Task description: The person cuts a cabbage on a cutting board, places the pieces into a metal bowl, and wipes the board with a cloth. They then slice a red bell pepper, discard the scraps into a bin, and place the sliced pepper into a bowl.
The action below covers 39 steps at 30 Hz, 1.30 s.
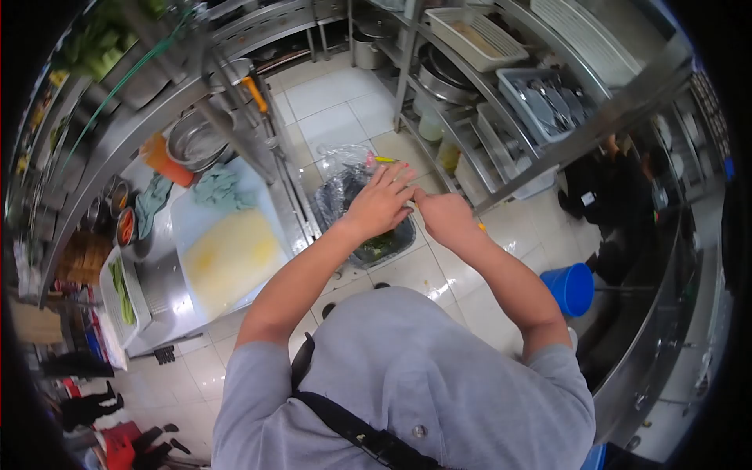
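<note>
My left hand is in the middle of the view, fingers spread, above a lined bin. Beside it, my right hand has its fingers curled, their tips meeting the edge of my left hand; what they pinch, if anything, is hidden. Clear plastic bunches over the bin's far side, and dark green scraps lie inside. A small yellow-green item shows just beyond my left fingertips.
At left, a steel counter bears a cutting board, teal cloths, a steel bowl and a tray of green vegetables. Right: shelving, a blue bucket and a person in dark clothes.
</note>
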Motion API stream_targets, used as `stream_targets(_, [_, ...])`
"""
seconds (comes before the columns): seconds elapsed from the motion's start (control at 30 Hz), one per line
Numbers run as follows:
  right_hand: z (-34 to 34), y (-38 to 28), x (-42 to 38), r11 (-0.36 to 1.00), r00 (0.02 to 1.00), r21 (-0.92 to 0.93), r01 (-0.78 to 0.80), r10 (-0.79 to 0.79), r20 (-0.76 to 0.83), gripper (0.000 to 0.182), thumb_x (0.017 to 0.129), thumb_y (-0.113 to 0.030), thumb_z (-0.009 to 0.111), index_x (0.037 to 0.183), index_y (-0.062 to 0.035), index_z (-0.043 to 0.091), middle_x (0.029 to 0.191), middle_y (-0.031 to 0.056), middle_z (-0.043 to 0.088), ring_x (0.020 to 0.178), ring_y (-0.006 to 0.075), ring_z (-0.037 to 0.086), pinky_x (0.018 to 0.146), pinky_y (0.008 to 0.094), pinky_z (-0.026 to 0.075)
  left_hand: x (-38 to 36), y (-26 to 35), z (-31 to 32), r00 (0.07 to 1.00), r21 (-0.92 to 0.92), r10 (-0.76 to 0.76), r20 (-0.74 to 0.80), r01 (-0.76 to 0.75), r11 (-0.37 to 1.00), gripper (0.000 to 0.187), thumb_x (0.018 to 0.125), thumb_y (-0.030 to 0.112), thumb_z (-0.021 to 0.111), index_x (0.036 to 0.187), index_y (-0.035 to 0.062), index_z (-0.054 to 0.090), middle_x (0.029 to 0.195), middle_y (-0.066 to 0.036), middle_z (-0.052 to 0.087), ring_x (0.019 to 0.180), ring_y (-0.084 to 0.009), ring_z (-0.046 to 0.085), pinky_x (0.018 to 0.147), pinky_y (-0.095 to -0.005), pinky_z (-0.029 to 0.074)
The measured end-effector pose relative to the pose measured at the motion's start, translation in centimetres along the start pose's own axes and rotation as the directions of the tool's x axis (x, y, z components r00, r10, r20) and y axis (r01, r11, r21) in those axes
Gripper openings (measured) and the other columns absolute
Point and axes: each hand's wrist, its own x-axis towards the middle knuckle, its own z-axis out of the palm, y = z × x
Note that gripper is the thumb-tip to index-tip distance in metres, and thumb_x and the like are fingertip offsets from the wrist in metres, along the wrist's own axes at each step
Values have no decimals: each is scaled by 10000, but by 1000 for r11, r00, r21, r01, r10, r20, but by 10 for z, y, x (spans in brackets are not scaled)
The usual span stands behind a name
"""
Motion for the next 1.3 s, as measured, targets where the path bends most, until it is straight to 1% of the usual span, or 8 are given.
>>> stream_targets(0.33, [-8,43,-40,998,998,10,-65,65,-9,267,859,-6,602,1115,-54,539,776,133,686,723,389,693,611,502,542,47,-18,38,972,99,221,80,-228,969,352,849,198,730,1197,142,724,1518,-77,551,1483,-349,405,1216,-673,290])
stream_targets(0.53, [-43,51,-79,977,983,101,-185,183,30,233,878,-24,591,1102,-81,556,786,144,672,758,402,685,657,521,541,39,-62,43,978,114,197,71,-205,972,244,938,215,699,1163,130,738,1472,-31,577,1476,-311,422,1238,-569,317])
stream_targets(0.63, [-59,58,-97,981,980,36,-190,188,65,245,877,-24,583,1116,-76,560,791,152,674,775,409,681,669,519,536,24,-95,61,991,237,93,92,-113,965,263,958,219,671,1194,123,737,1484,-55,571,1492,-315,407,1235,-558,323])
stream_targets(0.7, [-64,62,-109,965,962,33,-260,257,88,275,878,-20,592,1141,-97,585,847,201,702,807,429,700,692,531,547,14,-110,72,966,420,-208,157,125,899,302,946,171,646,1219,74,730,1478,-111,581,1461,-333,448,1216,-535,354])
stream_targets(0.77, [-56,76,-120,939,926,23,-342,333,177,273,864,-65,626,1132,-98,582,869,220,704,833,444,696,719,547,545,15,-111,74,843,219,-496,210,454,864,331,907,141,637,1194,-3,714,1439,-177,600,1395,-364,509,1177,-507,402])
stream_targets(1.1, [-3,24,-59,900,912,324,-292,159,379,258,861,-150,687,1097,-66,622,910,273,702,906,489,678,793,552,534,-111,-52,-38,870,4,-464,-167,471,882,146,905,215,719,932,80,767,1380,-136,650,1348,-367,528,1134,-502,430])
stream_targets(1.2, [1,-20,-19,922,926,351,-166,24,377,289,856,-139,703,1125,-57,633,953,269,706,932,479,681,810,515,544,-219,-62,-85,677,40,-586,-445,669,742,136,902,200,727,909,68,757,1224,-157,712,1204,-375,631,1049,-480,495])
stream_targets(1.3, [5,-76,21,927,942,372,44,-163,295,269,883,-173,701,1127,-87,626,921,247,712,888,472,690,771,528,547,-334,-63,-145,226,-55,-582,-781,904,425,101,865,152,761,868,61,719,1067,-141,734,1022,-355,685,911,-439,554])
